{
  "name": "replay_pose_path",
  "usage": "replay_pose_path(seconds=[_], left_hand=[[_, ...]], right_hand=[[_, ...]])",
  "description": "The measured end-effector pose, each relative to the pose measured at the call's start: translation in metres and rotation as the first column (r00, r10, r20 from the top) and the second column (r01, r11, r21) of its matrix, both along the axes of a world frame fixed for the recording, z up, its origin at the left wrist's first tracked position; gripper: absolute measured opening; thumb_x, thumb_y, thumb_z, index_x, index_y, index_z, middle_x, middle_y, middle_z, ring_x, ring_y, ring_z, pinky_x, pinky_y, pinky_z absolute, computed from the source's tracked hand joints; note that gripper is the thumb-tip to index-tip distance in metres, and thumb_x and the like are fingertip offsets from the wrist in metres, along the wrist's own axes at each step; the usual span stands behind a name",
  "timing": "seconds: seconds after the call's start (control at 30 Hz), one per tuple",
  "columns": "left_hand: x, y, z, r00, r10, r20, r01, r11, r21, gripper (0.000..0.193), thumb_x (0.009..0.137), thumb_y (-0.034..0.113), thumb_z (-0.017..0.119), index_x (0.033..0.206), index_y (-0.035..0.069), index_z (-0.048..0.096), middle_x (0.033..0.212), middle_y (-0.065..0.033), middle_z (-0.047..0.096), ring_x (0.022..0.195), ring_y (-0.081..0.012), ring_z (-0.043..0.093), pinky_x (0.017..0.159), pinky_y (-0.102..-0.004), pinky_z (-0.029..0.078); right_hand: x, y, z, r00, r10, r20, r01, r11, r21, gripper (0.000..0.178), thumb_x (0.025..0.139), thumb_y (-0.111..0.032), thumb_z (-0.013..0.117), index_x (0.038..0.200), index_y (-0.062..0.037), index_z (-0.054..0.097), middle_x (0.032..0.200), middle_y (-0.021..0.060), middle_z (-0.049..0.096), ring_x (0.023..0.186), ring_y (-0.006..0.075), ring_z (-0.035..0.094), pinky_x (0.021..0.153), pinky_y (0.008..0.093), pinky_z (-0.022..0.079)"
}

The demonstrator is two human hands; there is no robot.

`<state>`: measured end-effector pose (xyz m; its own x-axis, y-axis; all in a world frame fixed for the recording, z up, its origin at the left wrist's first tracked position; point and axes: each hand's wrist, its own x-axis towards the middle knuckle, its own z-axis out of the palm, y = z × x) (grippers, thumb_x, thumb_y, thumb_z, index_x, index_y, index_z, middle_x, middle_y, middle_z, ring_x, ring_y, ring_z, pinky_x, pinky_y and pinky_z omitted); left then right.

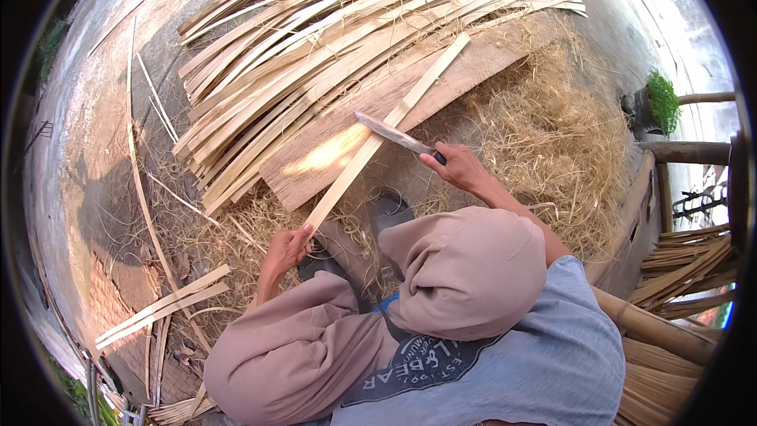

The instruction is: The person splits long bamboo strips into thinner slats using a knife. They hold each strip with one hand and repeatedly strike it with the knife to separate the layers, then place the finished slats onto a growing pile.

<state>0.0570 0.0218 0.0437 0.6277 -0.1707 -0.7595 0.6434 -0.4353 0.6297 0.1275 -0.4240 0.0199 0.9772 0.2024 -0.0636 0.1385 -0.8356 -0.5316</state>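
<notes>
My left hand point(285, 249) grips the near end of a long pale bamboo strip point(410, 99), which slants up and away across a wooden plank point(473, 71). My right hand point(455, 167) is closed on the dark handle of a knife point(392, 133). The knife's grey blade lies across the strip about halfway along it, edge against the bamboo. My knees in tan trousers and two dark shoes point(389, 211) sit just below the strip.
A big heap of split bamboo strips point(339, 39) lies beyond the plank. Fine bamboo shavings point(552, 134) cover the ground on the right and near my feet. Loose strips point(162, 306) lie at lower left; bundled strips point(686, 268) and bamboo poles stand at right.
</notes>
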Motion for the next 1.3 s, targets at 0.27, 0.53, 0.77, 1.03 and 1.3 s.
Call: replay_pose_path(seconds=[0.27, 0.53, 0.77, 1.03, 1.3], left_hand=[[-0.038, 0.038, 0.028, 0.997, 0.004, 0.083, -0.015, 0.992, 0.126, 0.06, 0.104, 0.054, 0.059, 0.071, 0.004, 0.065, 0.053, 0.0027, 0.048, 0.046, -0.007, 0.042, 0.045, -0.0277, 0.03], [-0.049, 0.045, 0.032, 0.992, 0.015, 0.123, -0.043, 0.972, 0.232, 0.058, 0.104, 0.049, 0.062, 0.069, 0.002, 0.067, 0.053, 0.0027, 0.05, 0.049, -0.008, 0.043, 0.048, -0.0291, 0.032], [-0.059, 0.052, 0.022, 0.998, 0.033, 0.056, -0.047, 0.963, 0.264, 0.062, 0.103, 0.052, 0.061, 0.066, 0.002, 0.066, 0.052, 0.002, 0.049, 0.05, -0.009, 0.042, 0.048, -0.0306, 0.032], [-0.065, 0.057, 0.017, 0.995, 0.027, 0.097, -0.05, 0.968, 0.245, 0.06, 0.101, 0.053, 0.063, 0.068, 0.003, 0.066, 0.051, 0.0029, 0.048, 0.047, -0.0082, 0.043, 0.046, -0.0293, 0.028], [-0.05, 0.039, 0.027, 0.994, 0.099, 0.043, -0.103, 0.988, 0.117, 0.041, 0.101, 0.045, 0.067, 0.103, 0.004, 0.071, 0.064, -0.0007, 0.06, 0.052, -0.0077, 0.048, 0.047, -0.029, 0.033]], right_hand=[[0.05, -0.058, 0.018, 0.942, -0.3, -0.149, 0.278, 0.948, -0.153, 0.067, 0.101, -0.062, 0.055, 0.077, 0.0, 0.06, 0.065, 0.022, 0.062, 0.062, 0.0367, 0.063, 0.062, 0.0485, 0.049], [0.072, -0.049, 0.006, 0.893, -0.424, -0.151, 0.428, 0.904, -0.002, 0.07, 0.101, -0.063, 0.053, 0.08, 0.0038, 0.062, 0.077, 0.0307, 0.066, 0.077, 0.0457, 0.067, 0.07, 0.0517, 0.05], [0.07, -0.085, 0.01, 0.738, -0.598, -0.312, 0.649, 0.756, 0.087, 0.067, 0.103, -0.061, 0.049, 0.081, 0.0014, 0.06, 0.074, 0.0288, 0.065, 0.076, 0.0463, 0.066, 0.072, 0.052, 0.05], [0.075, -0.09, 0.016, 0.752, -0.562, -0.346, 0.621, 0.779, 0.085, 0.068, 0.102, -0.062, 0.051, 0.08, 0.0013, 0.06, 0.073, 0.0297, 0.064, 0.076, 0.0455, 0.067, 0.074, 0.0522, 0.052], [0.079, -0.093, -0.008, 0.796, -0.572, -0.199, 0.589, 0.808, 0.032, 0.07, 0.102, -0.062, 0.051, 0.076, 0.0023, 0.062, 0.067, 0.0256, 0.064, 0.069, 0.0427, 0.066, 0.068, 0.0498, 0.05]])
